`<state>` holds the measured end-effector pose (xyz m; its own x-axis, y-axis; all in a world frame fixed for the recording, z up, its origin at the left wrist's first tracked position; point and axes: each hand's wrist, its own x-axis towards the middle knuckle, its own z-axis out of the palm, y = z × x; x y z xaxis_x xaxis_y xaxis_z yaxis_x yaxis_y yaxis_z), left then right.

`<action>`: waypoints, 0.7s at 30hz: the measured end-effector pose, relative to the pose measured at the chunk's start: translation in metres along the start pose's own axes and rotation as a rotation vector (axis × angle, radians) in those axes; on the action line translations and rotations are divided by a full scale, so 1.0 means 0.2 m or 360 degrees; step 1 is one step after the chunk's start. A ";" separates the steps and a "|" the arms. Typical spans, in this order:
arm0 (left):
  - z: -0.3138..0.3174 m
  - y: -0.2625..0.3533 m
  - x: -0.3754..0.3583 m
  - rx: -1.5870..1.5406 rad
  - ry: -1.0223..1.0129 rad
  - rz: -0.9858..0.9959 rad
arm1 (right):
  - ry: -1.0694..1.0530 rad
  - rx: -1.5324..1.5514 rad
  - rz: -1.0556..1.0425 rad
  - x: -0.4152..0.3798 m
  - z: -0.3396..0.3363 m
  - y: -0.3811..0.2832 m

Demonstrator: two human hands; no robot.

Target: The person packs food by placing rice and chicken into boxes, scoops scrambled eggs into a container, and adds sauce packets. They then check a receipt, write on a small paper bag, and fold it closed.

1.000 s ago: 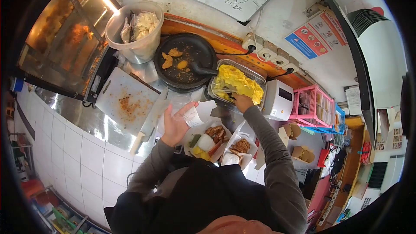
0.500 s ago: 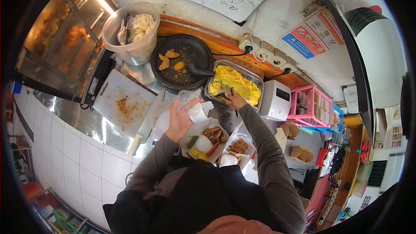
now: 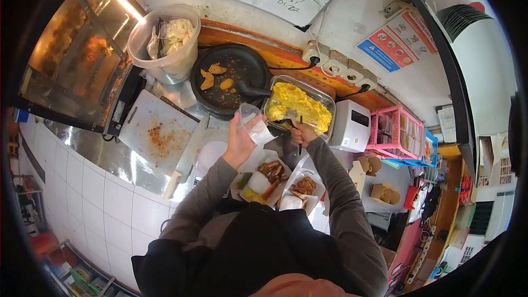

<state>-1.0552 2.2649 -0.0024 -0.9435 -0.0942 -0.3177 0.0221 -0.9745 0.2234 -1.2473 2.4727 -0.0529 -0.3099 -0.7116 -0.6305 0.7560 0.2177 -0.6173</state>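
Note:
My left hand [image 3: 240,142] is wrapped round a clear plastic cup [image 3: 249,112], which is tilted; a white slip of paper [image 3: 260,132] hangs at its lower side. In my right hand [image 3: 304,133] is a black spoon [image 3: 285,123], its head at the near-left corner of a clear tub. That tub [image 3: 334,100] holds a yellow mass like scrambled egg [image 3: 300,102]. Below my hands stand two open food boxes. One box [image 3: 234,190] has white rice [image 3: 258,183], browned meat and yellow pieces; the other [image 3: 319,192] has browned meat [image 3: 303,186] and something white.
A black stone mortar [image 3: 223,96] with a pestle [image 3: 253,91] stands behind my left hand. A knife [image 3: 179,179] lies beside the crumb-covered cutting board [image 3: 140,126]. A white device [image 3: 350,126] and pink basket [image 3: 379,146] are on the right.
My left hand has raised the cup and tilted it further, close to the tub. My right hand has shifted slightly right and down, and the spoon's head now shows at the tub's near corner.

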 end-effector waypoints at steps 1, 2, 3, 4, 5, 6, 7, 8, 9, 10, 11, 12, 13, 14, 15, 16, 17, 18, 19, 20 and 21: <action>0.00 0.00 0.02 -0.0028 0.0000 -0.0022 | 0.0070 0.0030 -0.0030 -0.01 0.02 0.00; 0.01 -0.01 0.04 -0.0005 0.0017 -0.0015 | 0.0140 0.0060 -0.0061 -0.02 0.04 -0.01; 0.01 -0.02 0.05 0.0017 0.0033 -0.0010 | 0.0210 0.0089 -0.0091 -0.03 0.06 -0.01; 0.01 -0.02 0.07 0.0039 0.0049 -0.0006 | 0.0229 0.0077 -0.0108 -0.02 0.05 -0.01; 0.02 -0.03 0.08 0.0053 0.0040 -0.0003 | 0.0248 0.0063 -0.0127 -0.01 0.04 -0.01; 0.03 -0.04 0.09 0.0067 0.0029 -0.0001 | 0.0267 0.0049 -0.0148 0.01 0.03 -0.02; 0.04 -0.04 0.11 0.0082 0.0016 0.0001 | 0.0466 -0.0483 -0.0361 0.04 0.02 -0.01; 0.05 -0.04 0.12 0.0121 0.0017 0.0018 | 0.0662 -0.1018 -0.0570 0.09 -0.01 0.01; 0.05 -0.04 0.13 0.0159 0.0018 0.0031 | 0.0856 -0.1555 -0.0773 0.13 -0.05 0.04; 0.05 -0.05 0.14 0.0199 0.0021 0.0042 | 0.0934 -0.2023 -0.0741 0.11 -0.03 0.04; 0.05 -0.05 0.13 0.0237 0.0042 0.0024 | 0.1004 -0.2493 -0.0693 0.07 0.01 0.02; 0.04 -0.05 0.13 0.0274 0.0063 0.0009 | 0.1061 -0.2965 -0.0629 0.04 0.04 0.01; 0.05 -0.04 0.12 0.0309 0.0083 0.0001 | 0.1058 -0.3011 -0.0822 0.05 0.03 0.02; 0.03 -0.05 0.14 0.0274 0.0142 0.0004 | 0.1045 -0.3054 -0.1020 0.05 0.02 0.03; -0.01 -0.06 0.15 0.0238 0.0207 0.0009 | 0.1022 -0.3089 -0.1219 0.06 0.01 0.04; -0.03 -0.07 0.16 0.0201 0.0275 0.0012 | 0.0980 -0.3137 -0.1185 0.08 0.02 0.05; -0.05 -0.08 0.16 0.0168 0.0296 0.0034 | 0.0940 -0.3182 -0.1150 0.09 0.03 0.05; -0.07 -0.09 0.18 0.0136 0.0314 0.0054 | 0.0904 -0.3227 -0.1114 0.11 0.05 0.06; -0.07 -0.10 0.19 0.0103 0.0328 0.0071 | 0.0920 -0.3255 -0.0956 0.12 0.08 0.05; -0.07 -0.10 0.20 0.0064 0.0365 0.0069 | 0.0938 -0.3278 -0.0797 0.13 0.12 0.05; -0.07 -0.10 0.22 0.0025 0.0400 0.0071 | 0.0956 -0.3298 -0.0641 0.13 0.15 0.04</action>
<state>-1.0931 2.2771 -0.0333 -0.8298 -0.1867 -0.5259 0.0549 -0.9651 0.2560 -1.2314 2.4356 -0.0599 -0.6484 -0.7457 -0.1531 -0.7590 0.6489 0.0536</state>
